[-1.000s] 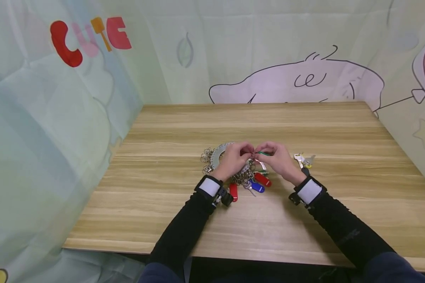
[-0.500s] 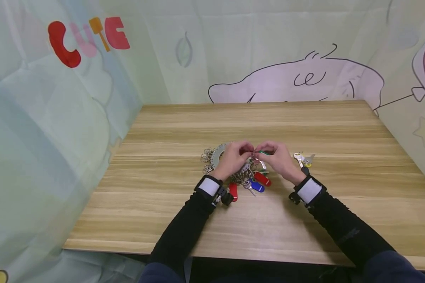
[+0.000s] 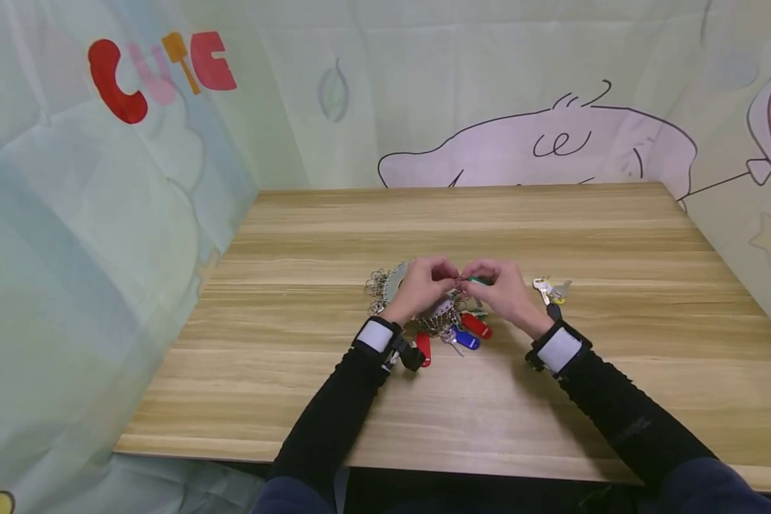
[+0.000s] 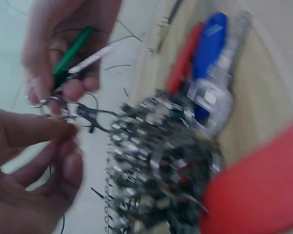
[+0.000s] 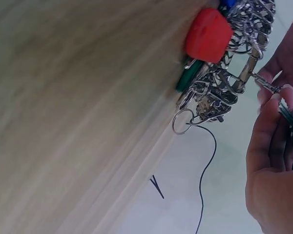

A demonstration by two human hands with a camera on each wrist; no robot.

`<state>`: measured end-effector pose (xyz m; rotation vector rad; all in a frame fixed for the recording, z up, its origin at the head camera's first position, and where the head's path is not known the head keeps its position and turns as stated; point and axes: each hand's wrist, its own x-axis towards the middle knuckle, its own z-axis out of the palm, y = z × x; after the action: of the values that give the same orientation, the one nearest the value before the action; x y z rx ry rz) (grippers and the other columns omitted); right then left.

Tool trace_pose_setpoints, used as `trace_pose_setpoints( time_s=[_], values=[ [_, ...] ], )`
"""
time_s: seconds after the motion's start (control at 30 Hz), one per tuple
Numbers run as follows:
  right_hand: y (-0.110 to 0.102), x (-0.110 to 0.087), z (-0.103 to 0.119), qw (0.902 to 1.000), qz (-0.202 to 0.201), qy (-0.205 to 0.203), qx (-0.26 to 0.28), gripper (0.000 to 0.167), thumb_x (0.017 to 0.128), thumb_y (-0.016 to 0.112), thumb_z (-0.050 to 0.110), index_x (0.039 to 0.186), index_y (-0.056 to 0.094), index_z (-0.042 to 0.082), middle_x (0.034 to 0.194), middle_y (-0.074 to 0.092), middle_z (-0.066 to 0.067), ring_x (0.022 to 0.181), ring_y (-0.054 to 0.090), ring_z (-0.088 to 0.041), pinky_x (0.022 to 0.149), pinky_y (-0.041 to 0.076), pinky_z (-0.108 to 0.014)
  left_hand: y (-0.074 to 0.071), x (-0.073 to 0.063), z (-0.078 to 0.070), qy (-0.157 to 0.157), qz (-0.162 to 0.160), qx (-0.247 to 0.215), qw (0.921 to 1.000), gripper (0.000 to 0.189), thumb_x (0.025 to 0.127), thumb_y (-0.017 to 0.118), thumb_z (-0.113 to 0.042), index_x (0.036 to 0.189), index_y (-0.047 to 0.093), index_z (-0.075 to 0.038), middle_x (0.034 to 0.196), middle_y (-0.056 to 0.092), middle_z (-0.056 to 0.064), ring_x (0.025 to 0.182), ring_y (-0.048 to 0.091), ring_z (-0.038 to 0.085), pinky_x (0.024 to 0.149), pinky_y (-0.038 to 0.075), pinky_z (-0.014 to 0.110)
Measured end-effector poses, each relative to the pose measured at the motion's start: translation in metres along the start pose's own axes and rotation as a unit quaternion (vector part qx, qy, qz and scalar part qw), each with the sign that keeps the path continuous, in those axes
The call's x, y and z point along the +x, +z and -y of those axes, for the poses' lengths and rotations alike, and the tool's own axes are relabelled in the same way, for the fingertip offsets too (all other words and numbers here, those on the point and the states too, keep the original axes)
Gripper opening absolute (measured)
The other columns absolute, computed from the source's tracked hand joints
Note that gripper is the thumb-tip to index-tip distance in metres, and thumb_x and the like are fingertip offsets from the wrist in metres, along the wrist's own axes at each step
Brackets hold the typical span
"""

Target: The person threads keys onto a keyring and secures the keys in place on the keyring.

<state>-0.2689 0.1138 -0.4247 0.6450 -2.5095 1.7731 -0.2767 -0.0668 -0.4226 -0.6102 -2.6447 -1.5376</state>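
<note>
My left hand (image 3: 422, 289) and right hand (image 3: 504, 293) meet fingertip to fingertip above a large metal key ring (image 3: 393, 280) hung with many small rings. Between the fingertips, the left hand pinches a small clasp (image 4: 88, 113) linked to the bunch. My right hand, at the upper left of the left wrist view, pinches a split ring (image 4: 48, 101) bearing a green key tag (image 4: 71, 56) and a key (image 4: 93, 59). Beside the bunch lie a red tag (image 3: 475, 326), a blue tag (image 3: 466, 338), another red tag (image 3: 423, 348) and a silver key (image 4: 212, 100).
Loose keys (image 3: 542, 288) with a yellow piece (image 3: 559, 300) lie right of the right hand on the wood-grain table (image 3: 308, 371). A printed cloth backdrop (image 3: 334, 143) stands behind and to the left of the table.
Both hands stay over the key bunch, with small finger shifts. The key hanging below the right fingers has turned and shows less in the head view.
</note>
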Motion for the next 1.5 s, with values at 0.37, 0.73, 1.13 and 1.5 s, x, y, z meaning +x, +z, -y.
trace_pose_setpoints(
  time_s=[0.37, 0.73, 1.13, 1.5],
  values=[
    [-0.003, -0.002, -0.002, 1.0, 0.003, 0.0, -0.002, 0.015, 0.086, 0.068, 0.006, 0.1, 0.068, 0.0, 0.1, 0.073, -0.019, 0.08, 0.067, -0.006, 0.074, 0.05, -0.022, 0.002, 0.001, 0.001, 0.014, -0.012, -0.029, 0.9994, 0.01, 0.084, 0.064, 0.003, 0.092, 0.069, -0.001, 0.087, 0.073, 0.015, 0.079, 0.067, 0.02, 0.072, 0.051, 0.02],
    [-0.006, -0.004, -0.001, 0.9998, 0.0, 0.021, 0.006, 0.016, 0.087, 0.067, 0.008, 0.101, 0.068, 0.002, 0.103, 0.072, -0.019, 0.083, 0.067, -0.008, 0.077, 0.051, -0.022, 0.003, 0.001, 0.001, 0.042, 0.006, -0.013, 0.999, 0.014, 0.086, 0.066, -0.001, 0.1, 0.068, 0.0, 0.099, 0.073, 0.015, 0.09, 0.069, 0.023, 0.083, 0.054, 0.024],
    [-0.015, -0.006, -0.003, 0.9991, 0.033, 0.014, -0.019, 0.025, 0.088, 0.069, 0.014, 0.11, 0.067, 0.002, 0.103, 0.072, -0.019, 0.084, 0.07, -0.009, 0.071, 0.055, -0.024, 0.002, 0.0, 0.001, -0.008, -0.03, -0.036, 0.9988, 0.008, 0.085, 0.067, -0.002, 0.092, 0.07, -0.001, 0.09, 0.073, 0.015, 0.078, 0.065, 0.018, 0.07, 0.047, 0.019],
    [-0.028, -0.005, -0.004, 0.9952, -0.003, 0.091, 0.038, 0.04, 0.094, 0.063, 0.021, 0.121, 0.053, -0.007, 0.08, 0.072, 0.011, 0.074, 0.071, -0.014, 0.059, 0.049, -0.028, 0.0, 0.0, -0.004, -0.017, -0.035, -0.016, 0.9991, 0.008, 0.085, 0.07, -0.007, 0.092, 0.071, -0.004, 0.09, 0.074, 0.012, 0.077, 0.063, 0.016, 0.068, 0.046, 0.018]
  ],
)
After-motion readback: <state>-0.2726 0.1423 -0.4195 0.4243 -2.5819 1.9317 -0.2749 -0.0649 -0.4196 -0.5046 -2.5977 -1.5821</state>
